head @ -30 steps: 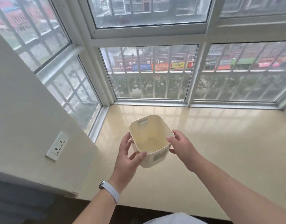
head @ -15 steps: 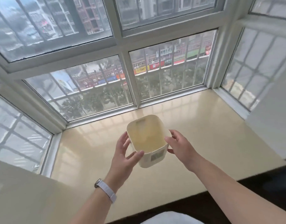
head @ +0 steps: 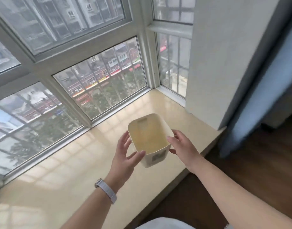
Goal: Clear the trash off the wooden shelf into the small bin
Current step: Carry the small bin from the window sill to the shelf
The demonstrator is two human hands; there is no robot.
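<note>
Head view. Carrying the small bin (head: 150, 141) in mid-air between both grips, above the window sill (head: 76, 171), toward its right end and nearer its front edge than the glass. Not resting on the sill.

Clamping the left grip (head: 125, 156) on the bin's left wall, fingers curved along the side and thumb up at the near corner of the rim. Clamping the right grip (head: 183, 146) on the opposite wall, one fingertip reaching the rim. Holding from two sides probably to keep a light tub steady and leave the mouth free for whatever must go in; a judgement only.

Keeping the mouth upward and open to the camera, so showing the inside: nothing in it, as far as can be told. Running the long axis from mouth to base, close to upright; any slight lean too fine to call. Turning the handle slot (head: 142, 120) to the far wall and the label (head: 156, 157) to the near wall.

Showing no wooden shelf and no trash anywhere, so judged to be at the fetching stage, with the clearing not yet begun. Wearing a watch (head: 106, 190) on the left wrist. Beyond the sill's right end, a blue curtain (head: 257, 96) and dark wooden floor (head: 257, 162).
</note>
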